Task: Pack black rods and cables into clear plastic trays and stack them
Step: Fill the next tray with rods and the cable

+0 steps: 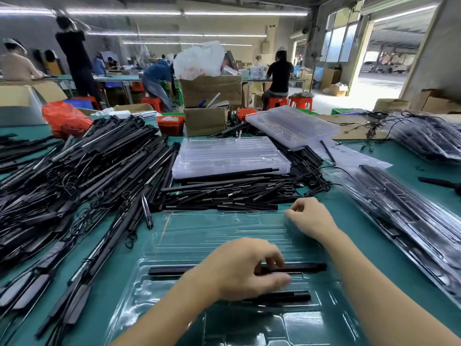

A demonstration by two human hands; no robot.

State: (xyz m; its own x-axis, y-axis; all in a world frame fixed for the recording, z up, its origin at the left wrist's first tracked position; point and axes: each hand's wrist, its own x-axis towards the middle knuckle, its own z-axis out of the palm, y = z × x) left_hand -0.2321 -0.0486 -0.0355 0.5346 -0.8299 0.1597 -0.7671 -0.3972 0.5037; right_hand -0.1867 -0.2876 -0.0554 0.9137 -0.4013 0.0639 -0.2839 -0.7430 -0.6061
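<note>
Hands work over a clear plastic tray (224, 236) lying on the green table (374, 203) directly in front of the person. The left hand (245, 268) reaches across the near half of the tray, its fingers curled down onto a black rod (304, 267) that lies crosswise in one of the moulded slots; fingertips and thumb appear to pinch the rod near its middle. A second black rod (287, 295) lies in the slot just nearer the person, partly hidden under the same hand. The right hand (311, 217) sits at the far right edge of the tray, fingers bent in loosely with the thumb against them; whether it holds anything there I cannot tell.

Just beyond the tray lies a loose heap of short black rods with cables (229, 193), and behind that a stack of empty clear trays (229, 153). A second stack of trays (291, 126) stands further back to the right. To the left, a large tangled pile of long black rods and wires (82, 166) covers the table. On the right, filled trays (404, 216) holding black parts lie in an overlapping row, blurred. A cardboard box (205, 121) and a red bin (171, 124) stand at the table's far side.
</note>
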